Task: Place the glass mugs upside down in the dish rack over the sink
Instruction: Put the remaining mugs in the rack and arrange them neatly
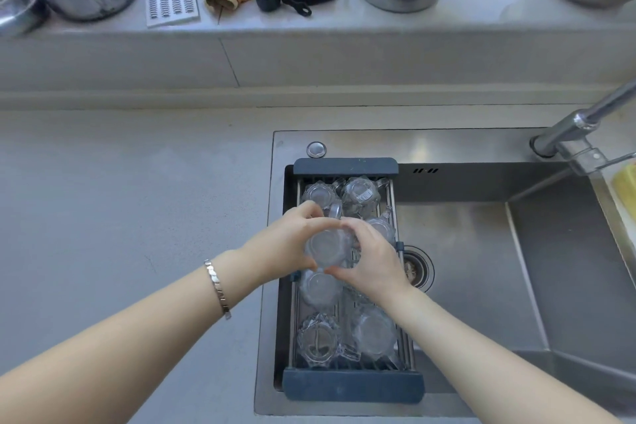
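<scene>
Left hand [290,234] and right hand [373,258] curled around one glass mug [327,246], base up, gripped from both sides. Mug held above middle of dish rack [352,385]. More upturned glass mugs [361,194] seen at rack's far and near ends. Rack laid across left part of sink [481,268]. Bracelet [216,287] worn on left wrist. Worktop [120,200] left of rack.

Two bare, sleeveless forearms, a silver segmented bracelet [217,287] on the left wrist, nothing on the right
</scene>
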`<state>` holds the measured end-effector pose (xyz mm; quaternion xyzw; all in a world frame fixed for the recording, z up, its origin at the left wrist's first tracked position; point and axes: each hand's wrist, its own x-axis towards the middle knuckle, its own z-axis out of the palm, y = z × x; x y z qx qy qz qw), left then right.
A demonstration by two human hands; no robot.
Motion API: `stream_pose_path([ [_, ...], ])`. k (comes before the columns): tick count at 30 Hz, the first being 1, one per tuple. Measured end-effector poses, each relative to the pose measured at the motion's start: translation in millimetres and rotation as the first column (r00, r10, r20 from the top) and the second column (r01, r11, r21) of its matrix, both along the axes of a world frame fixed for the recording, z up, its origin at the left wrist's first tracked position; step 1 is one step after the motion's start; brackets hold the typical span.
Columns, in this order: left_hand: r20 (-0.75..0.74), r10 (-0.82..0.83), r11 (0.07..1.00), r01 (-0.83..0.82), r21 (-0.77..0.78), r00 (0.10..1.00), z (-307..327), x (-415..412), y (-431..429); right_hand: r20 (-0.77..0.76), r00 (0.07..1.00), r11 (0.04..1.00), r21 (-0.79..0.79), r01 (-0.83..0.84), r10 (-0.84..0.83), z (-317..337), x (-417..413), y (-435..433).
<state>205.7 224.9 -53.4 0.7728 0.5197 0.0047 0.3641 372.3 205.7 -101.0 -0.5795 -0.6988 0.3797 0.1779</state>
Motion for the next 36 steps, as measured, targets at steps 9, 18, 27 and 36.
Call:
stream_pose_path([
  [9,-0.04,0.598,0.799,-0.599,-0.049,0.8,-11,27,-17,-0.032,0.983,0.983,-0.033,0.179,-0.18,-5,-23,-15],
  [18,-0.249,0.195,0.978,-0.208,-0.028,0.949,-16,27,7,0.187,0.977,0.991,0.101,0.084,-0.102,-6,47,-1],
  [27,-0.369,0.272,0.952,-0.305,-0.032,0.889,-45,47,5,0.224,0.961,0.972,-0.134,0.195,-0.162,-16,41,10],
  [36,-0.249,0.331,0.928,-0.362,-0.089,0.91,-52,39,2,0.336,0.92,0.949,-0.167,0.267,-0.2,-25,34,23],
])
